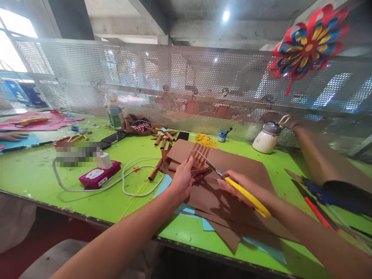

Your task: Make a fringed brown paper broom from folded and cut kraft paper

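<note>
My left hand (184, 174) pinches a brown paper piece (200, 154) that is cut into narrow strips along its far side. In my right hand (236, 186) are yellow-handled scissors (244, 193), their blades parted and pointing up and left beside the strips. Whether the blades touch the paper I cannot tell. Under both hands lie large brown paper sheets (247, 164), with light blue paper (207, 224) showing beneath them. Left of my left hand is a small brown paper roll (155, 169). Farther back lie several more brown rolls (163, 143) with yellow string.
A purple power strip (100, 175) with a white cable sits at left. A cream bottle (266, 138) and blue jar (222, 137) stand behind the sheets. At right lie a red-and-black cutter (319, 211) and a large brown roll (325, 162). Another person's hand (13, 136) rests far left.
</note>
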{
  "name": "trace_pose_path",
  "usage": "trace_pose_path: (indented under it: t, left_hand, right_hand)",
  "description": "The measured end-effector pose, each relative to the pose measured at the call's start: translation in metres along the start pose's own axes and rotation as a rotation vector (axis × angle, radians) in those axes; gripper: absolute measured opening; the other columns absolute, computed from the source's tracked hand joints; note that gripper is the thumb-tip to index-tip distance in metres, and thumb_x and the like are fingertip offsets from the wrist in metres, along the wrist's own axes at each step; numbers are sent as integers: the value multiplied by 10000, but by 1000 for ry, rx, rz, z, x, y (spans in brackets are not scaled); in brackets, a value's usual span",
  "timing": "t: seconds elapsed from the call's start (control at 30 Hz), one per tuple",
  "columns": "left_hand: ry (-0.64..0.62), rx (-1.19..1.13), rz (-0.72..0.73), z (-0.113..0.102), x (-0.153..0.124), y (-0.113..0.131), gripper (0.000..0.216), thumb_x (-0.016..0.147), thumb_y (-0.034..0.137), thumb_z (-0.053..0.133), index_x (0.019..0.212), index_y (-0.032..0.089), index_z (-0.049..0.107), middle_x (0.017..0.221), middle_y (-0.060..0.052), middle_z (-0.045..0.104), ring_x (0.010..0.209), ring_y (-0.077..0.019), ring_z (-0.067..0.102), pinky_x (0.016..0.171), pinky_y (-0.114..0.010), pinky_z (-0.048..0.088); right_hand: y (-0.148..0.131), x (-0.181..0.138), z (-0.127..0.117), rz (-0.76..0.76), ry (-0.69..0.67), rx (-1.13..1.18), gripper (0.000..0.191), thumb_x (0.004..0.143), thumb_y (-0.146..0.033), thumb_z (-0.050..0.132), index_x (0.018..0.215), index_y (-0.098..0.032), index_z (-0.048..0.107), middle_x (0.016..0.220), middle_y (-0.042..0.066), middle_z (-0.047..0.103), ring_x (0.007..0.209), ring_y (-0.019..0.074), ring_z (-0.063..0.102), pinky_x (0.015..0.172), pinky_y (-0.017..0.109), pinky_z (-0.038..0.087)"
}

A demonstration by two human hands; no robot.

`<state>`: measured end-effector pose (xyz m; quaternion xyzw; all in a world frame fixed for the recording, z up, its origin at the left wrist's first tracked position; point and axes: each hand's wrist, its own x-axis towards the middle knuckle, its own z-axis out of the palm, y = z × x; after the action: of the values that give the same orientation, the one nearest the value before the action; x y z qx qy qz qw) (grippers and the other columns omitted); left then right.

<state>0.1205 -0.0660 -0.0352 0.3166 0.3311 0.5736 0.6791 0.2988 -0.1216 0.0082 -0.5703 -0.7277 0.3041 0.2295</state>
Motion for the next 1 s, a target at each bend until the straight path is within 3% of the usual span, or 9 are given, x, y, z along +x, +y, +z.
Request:
trace_pose_path:
  t: [0.27,0.57,1.0]
  left_hand:
    - [23,-11,10,0,1,-3,275,811,398,531,984,184,525,923,-72,631,730,-182,653,636,-298,503]
    - [48,-29,27,-1,2,-6,285,809,405,529,989,185,532,892,-64,631,694,-171,648,657,-316,505]
    - [38,-11,19,0,1,-3,240,842,375,477,984,186,514,876,-75,632,716,-188,656,616,-307,500]
  right_hand:
    - [8,11,16,-157,97,-19,361,789,-554,462,759,-195,476,640,-20,535,522,100,453,484,221,346]
    - [0,5,19,-79,64,33,367,794,-570,447,758,-205,445,550,-56,457,415,69,376,379,196,279]
    - [2,7,19,-174,107,10,345,784,-535,476,751,-193,509,644,-4,566,557,123,477,499,231,370]
